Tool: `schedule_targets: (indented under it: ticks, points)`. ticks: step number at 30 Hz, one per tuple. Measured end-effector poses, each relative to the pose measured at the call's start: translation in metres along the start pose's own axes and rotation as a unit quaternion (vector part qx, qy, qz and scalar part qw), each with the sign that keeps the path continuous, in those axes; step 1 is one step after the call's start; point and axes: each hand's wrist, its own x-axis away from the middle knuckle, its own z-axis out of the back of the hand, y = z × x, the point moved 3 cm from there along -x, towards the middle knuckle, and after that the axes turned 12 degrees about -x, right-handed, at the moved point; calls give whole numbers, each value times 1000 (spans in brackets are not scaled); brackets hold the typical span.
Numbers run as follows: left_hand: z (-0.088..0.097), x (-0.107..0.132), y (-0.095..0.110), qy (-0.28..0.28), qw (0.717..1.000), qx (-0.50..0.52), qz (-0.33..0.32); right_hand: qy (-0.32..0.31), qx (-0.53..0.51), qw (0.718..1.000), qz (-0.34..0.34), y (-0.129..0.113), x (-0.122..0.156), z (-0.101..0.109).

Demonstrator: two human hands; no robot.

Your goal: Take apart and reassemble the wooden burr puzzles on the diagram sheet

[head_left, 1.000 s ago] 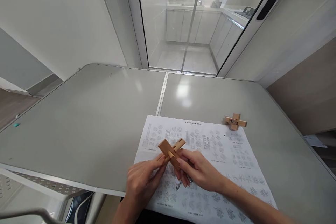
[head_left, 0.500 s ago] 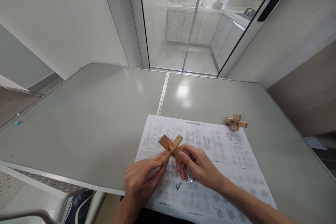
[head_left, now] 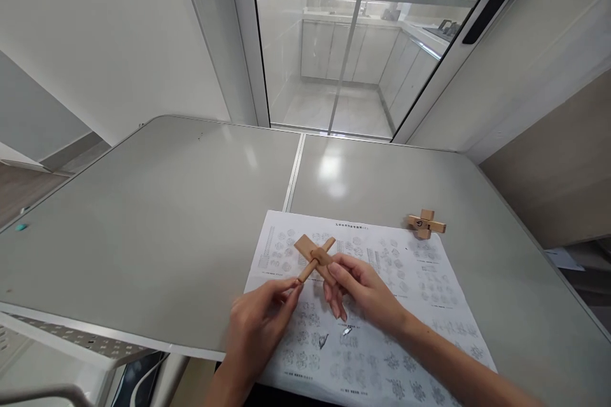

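Observation:
A wooden cross puzzle (head_left: 314, 256) made of two crossed bars is held above a printed instruction sheet (head_left: 382, 305). My right hand (head_left: 356, 289) grips one end of the flat bar between thumb and fingers. My left hand (head_left: 260, 324) pinches the lower tip of the thin bar with its fingertips. A second, smaller wooden cross puzzle (head_left: 426, 224) lies on the table at the sheet's far right corner, away from both hands.
The grey folding table (head_left: 167, 216) has a seam down its middle. A small teal object (head_left: 19, 227) lies at the far left edge. Two small dark bits (head_left: 334, 336) rest on the sheet near my wrists. Glass sliding doors stand behind the table.
The puzzle has been turned and carried slightly away from me; its thin bar now points up to the right. My left fingers have slid to that bar's lower tip.

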Motion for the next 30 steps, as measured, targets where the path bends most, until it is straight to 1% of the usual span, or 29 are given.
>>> schedule_targets:
  ticks: [4,7,9,13,17,20,22,24,26,27,28,30]
  points:
    - [-3,-3,-3,-48,997,22,55,100,-57,993,12,-14,-4,16]
    - [-3,-5,-2,-77,993,37,77,177,-121,976,37,-23,-6,31]
    - [-4,-6,-2,-87,991,43,89,209,-161,963,63,-26,-7,40]
    - [-4,-8,-2,-97,989,52,96,249,-231,933,117,-26,-10,57]
    - [-5,-8,-2,-105,987,53,106,272,-298,901,157,-31,-13,73]
    - [-5,-8,-2,-110,986,58,109,292,-320,883,179,-35,-13,82]
    - [-5,-7,-2,-115,985,59,113,305,-319,877,188,-37,-12,86]
    - [-6,-7,-3,-121,984,59,117,313,-310,876,196,-38,-11,86]
    - [-6,-7,-4,-125,983,60,119,307,-293,886,189,-37,-10,80]
    - [-6,-8,-4,-128,983,62,119,296,-276,897,180,-37,-9,75]
    - [-6,-8,-4,-129,982,64,120,277,-246,913,169,-36,-9,69]
    - [-6,-7,-4,-135,981,69,124,230,-159,948,151,-33,-8,55]
